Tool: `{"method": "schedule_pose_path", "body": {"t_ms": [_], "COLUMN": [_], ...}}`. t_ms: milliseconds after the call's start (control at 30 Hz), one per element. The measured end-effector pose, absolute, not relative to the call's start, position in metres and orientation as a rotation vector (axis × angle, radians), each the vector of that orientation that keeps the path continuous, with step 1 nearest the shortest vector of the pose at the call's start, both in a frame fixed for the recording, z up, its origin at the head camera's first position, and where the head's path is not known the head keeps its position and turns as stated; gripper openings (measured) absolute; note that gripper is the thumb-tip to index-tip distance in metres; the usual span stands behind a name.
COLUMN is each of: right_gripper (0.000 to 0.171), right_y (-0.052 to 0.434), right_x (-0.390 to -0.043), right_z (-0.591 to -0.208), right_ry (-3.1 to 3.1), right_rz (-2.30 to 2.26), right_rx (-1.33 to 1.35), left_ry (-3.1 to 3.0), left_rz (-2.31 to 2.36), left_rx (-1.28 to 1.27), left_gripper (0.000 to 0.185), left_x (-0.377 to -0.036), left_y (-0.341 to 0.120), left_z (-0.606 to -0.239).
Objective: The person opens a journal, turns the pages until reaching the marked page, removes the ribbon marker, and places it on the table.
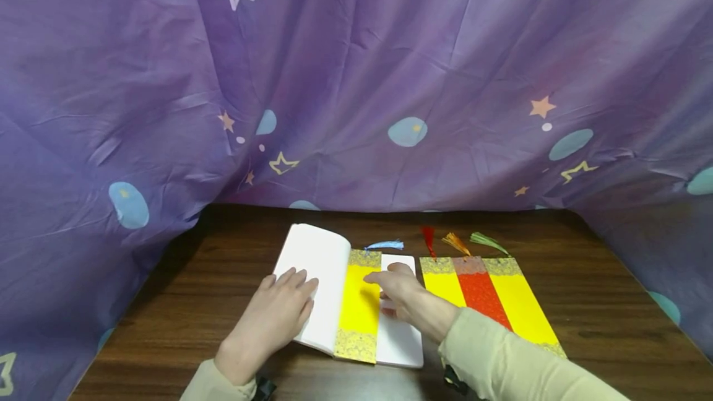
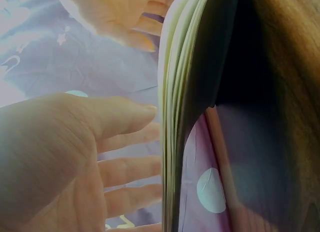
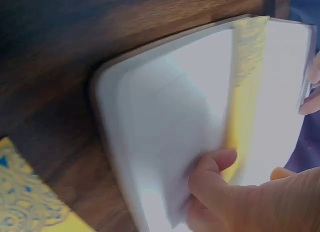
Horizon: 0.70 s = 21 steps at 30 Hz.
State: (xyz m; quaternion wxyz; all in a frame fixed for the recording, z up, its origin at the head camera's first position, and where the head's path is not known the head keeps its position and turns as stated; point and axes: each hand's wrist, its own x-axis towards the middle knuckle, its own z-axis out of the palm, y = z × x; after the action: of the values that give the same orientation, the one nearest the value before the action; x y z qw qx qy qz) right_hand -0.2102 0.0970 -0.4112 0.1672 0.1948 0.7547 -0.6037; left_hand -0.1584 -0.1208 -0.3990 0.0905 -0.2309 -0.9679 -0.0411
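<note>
Right hand [image 1: 402, 294]: nearest the lens, its sleeve crossing the lower frame; fingers are curled on the right-hand page, index extended onto the yellow bookmark [image 1: 359, 305].
Left hand [image 1: 276, 314]: laid flat, fingers straight and together, on the raised left pages of the open notebook [image 1: 319, 265].
Bookmark: set along the gutter, long axis running away from the person (blue tassel [image 1: 385, 245] at the far end), just left of the right fingertips.
Beside: three more bookmarks [image 1: 483, 296] are lined up on the wooden table [image 1: 590, 302].
</note>
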Motion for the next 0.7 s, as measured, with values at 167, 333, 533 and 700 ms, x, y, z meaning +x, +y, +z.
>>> {"method": "schedule_pose_path", "body": {"t_ms": [167,333,533,700], "right_gripper": [0.051,0.042,0.038,0.036], "right_y": [0.102,0.102,0.11,0.126], "right_x": [-0.215,-0.218,-0.218,-0.218], "right_z": [-0.419,-0.423,-0.423,-0.413], "right_ry": [2.149,2.095,2.083,2.045], "right_rz": [-1.73,-1.851,-1.877,-1.906], "right_rx": [0.496,0.336,0.324,0.262], "left_ry": [-2.852,-2.806,-2.792,-2.789], "left_rz": [-0.136,-0.133,-0.133,-0.144], "left_rx": [-0.698,-0.728,-0.746,-0.743], "left_gripper": [0.029,0.027,0.027,0.026], "left_x": [-0.158,-0.159,-0.158,-0.158], "left_y": [-0.122,-0.121,-0.12,-0.121], "left_z": [-0.4,-0.402,-0.401,-0.401]}}
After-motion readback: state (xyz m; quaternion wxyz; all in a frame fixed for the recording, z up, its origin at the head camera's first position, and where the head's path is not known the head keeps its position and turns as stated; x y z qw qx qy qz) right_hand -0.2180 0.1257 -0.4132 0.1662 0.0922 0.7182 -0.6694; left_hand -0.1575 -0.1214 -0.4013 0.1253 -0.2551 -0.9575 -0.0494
